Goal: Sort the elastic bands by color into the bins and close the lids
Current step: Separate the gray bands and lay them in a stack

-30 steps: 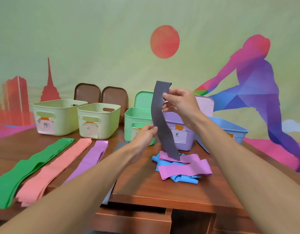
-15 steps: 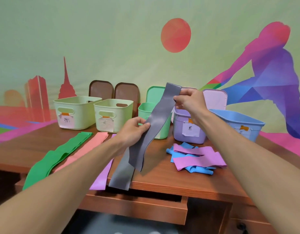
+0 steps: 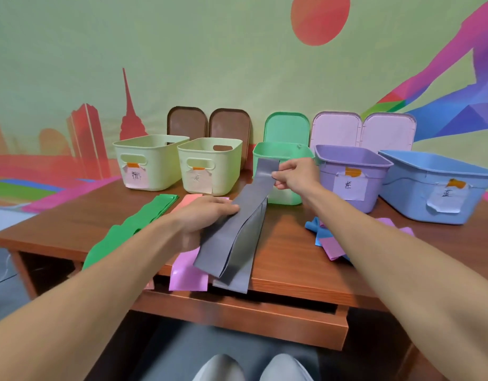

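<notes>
My right hand pinches the top end of a grey elastic band in front of the green bin. My left hand holds the same band lower down, over a grey band lying on the table. Green, pink and purple bands lie in strips to the left. A heap of blue and purple bands lies to the right. Two pale green bins, a purple bin and a blue bin stand open.
Lids lean on the wall behind the bins: two brown, one green, two pink. The wooden table has a drawer slightly pulled out at its front. My shoes show below.
Both hands have lowered the grey band toward the table and moved it left, over the grey strip lying there. The camera has tilted down and come closer.
</notes>
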A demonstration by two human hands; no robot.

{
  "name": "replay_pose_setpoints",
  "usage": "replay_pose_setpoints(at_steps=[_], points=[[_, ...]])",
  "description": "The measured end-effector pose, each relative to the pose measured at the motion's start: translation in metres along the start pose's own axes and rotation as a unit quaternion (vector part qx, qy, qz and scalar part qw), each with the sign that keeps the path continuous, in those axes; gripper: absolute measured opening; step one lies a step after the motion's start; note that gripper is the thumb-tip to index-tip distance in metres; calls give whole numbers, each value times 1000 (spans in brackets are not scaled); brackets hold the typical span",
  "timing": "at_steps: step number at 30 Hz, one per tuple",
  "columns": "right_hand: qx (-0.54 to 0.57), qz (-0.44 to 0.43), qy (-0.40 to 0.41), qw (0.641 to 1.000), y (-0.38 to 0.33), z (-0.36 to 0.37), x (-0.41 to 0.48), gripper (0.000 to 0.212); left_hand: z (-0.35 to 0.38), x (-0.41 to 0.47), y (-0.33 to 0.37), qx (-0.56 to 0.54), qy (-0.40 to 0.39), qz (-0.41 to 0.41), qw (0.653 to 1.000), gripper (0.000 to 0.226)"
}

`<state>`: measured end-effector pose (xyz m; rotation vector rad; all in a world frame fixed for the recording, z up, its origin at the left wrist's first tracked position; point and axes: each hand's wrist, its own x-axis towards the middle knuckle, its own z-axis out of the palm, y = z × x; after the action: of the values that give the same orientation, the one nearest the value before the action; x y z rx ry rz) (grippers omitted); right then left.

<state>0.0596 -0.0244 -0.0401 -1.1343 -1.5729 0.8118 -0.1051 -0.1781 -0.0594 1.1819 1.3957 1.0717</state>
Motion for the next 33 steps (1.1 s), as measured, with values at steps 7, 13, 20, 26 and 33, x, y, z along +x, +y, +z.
replay_pose_setpoints(at_steps=[7, 13, 20, 26, 33], points=[[-48, 24, -15, 998, 26, 29, 10, 15, -5, 14, -8, 46, -20, -50, 997, 8], [-113, 8, -25, 993, 55, 48, 15, 28, -2, 26, -18, 43, 14, -71, 996, 3], [-150, 10, -27, 988, 76, 55, 19, 9, 4, 32, -22, 153, 63, -74, 984, 11], [-158, 3, -11, 987, 80, 56, 20, 8, 8, 31, -19, 121, 55, -92, 987, 15], [-166, 13, -8, 986, 82, 58, 22, 35, 11, 30, -17, 160, 58, -84, 982, 15]])
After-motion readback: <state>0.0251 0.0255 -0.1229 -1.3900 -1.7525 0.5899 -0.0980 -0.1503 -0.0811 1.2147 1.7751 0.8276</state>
